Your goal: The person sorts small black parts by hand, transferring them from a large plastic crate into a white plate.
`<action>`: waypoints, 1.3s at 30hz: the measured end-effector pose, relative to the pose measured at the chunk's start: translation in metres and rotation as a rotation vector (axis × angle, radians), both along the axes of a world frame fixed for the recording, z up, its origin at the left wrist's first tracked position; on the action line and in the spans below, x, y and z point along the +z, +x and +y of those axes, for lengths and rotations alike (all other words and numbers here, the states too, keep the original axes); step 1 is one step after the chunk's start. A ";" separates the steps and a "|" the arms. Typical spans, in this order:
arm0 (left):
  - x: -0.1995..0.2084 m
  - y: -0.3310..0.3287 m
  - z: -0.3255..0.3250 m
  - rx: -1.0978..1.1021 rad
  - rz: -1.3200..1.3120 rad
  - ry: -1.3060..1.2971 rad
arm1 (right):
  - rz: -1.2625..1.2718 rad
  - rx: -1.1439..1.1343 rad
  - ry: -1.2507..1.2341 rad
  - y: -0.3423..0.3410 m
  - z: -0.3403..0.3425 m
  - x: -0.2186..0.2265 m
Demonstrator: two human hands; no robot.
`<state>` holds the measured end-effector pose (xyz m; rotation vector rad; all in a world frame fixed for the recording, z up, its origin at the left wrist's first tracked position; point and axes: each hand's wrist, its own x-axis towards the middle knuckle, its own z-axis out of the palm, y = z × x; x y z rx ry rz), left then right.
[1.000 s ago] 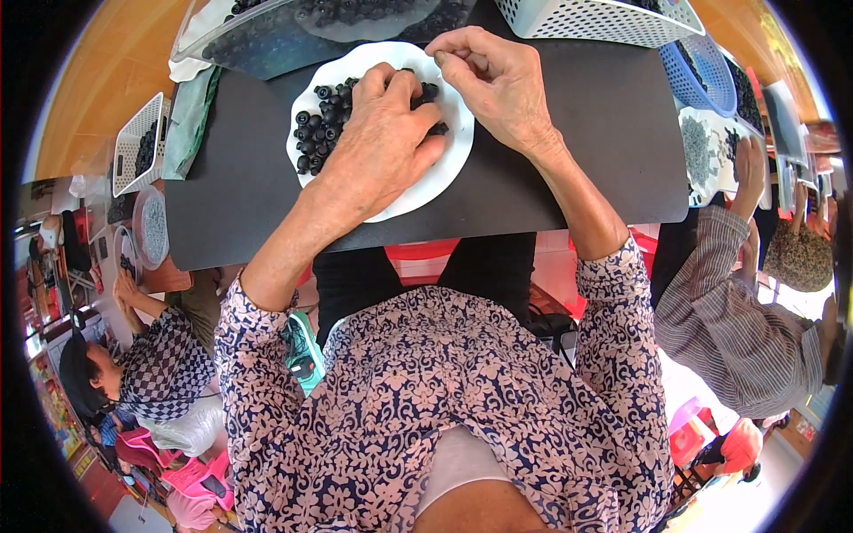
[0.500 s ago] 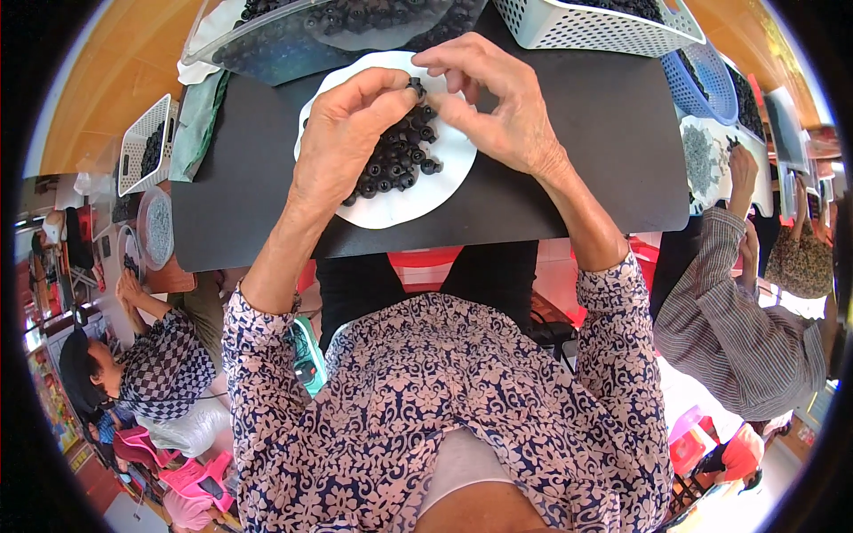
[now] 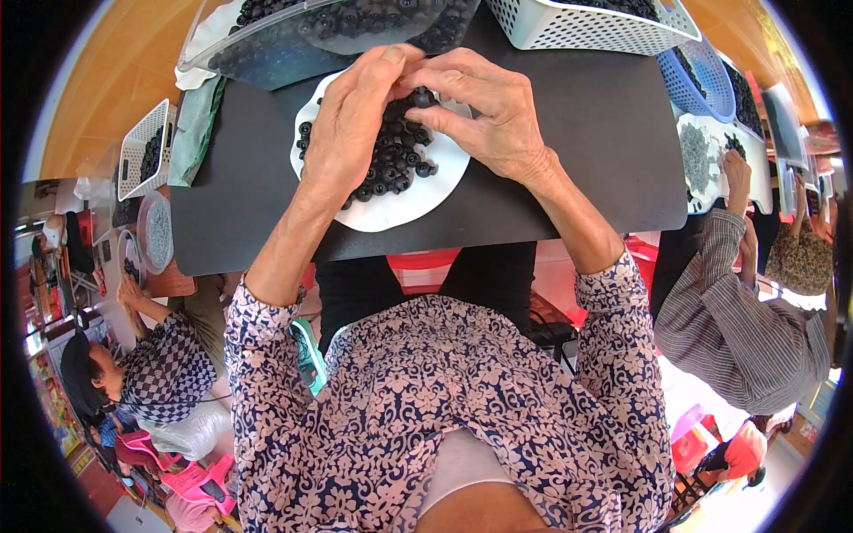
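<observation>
A white plate (image 3: 444, 173) with a wavy rim lies on the dark table, bearing a heap of small round black parts (image 3: 387, 163) with ring-shaped openings. Over its left half, my left hand (image 3: 351, 115) is closed, fingers pressed together; what they hold, if anything, is hidden. My right hand (image 3: 493, 115) reaches in from the other side, its fingertips meeting the left ones. Its thumb stands apart from the bent fingers, and black parts show in the gap. Whether those are held or lie on the plate beneath is unclear.
Beyond the plate stands a clear bin (image 3: 293, 49) of black parts, with a white perforated basket (image 3: 586, 28) to its right. A blue basket (image 3: 706, 84) is at the far right. Green cloth (image 3: 195, 133) lies at the left edge. Co-workers sit on both sides.
My left fingers have closed up and swung toward the right, and the black part pinched there before is out of sight. My right fingers have curled in and dropped slightly.
</observation>
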<state>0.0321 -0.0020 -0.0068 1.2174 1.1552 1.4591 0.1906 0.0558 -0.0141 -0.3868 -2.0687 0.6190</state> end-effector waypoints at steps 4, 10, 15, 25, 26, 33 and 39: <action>0.012 0.008 0.003 -0.112 0.286 0.088 | 0.042 -0.029 0.032 -0.003 -0.002 -0.003; 0.004 0.013 0.002 -0.116 0.360 0.142 | 0.020 -0.115 0.026 -0.002 -0.004 -0.001; 0.000 0.002 0.005 -0.104 0.390 0.152 | 0.032 -0.073 -0.060 -0.007 -0.001 -0.008; 0.009 -0.010 -0.040 -0.257 1.101 0.336 | 0.352 0.276 -0.939 0.011 0.013 -0.001; 0.009 -0.006 -0.044 -0.266 1.200 0.322 | 0.333 0.254 -0.907 0.010 0.011 -0.002; 0.000 -0.008 -0.037 -0.255 1.269 0.312 | 0.156 0.132 -0.710 0.010 0.011 -0.002; 0.007 -0.015 -0.031 -0.077 0.604 0.138 | 0.004 0.104 -0.334 0.005 0.001 0.008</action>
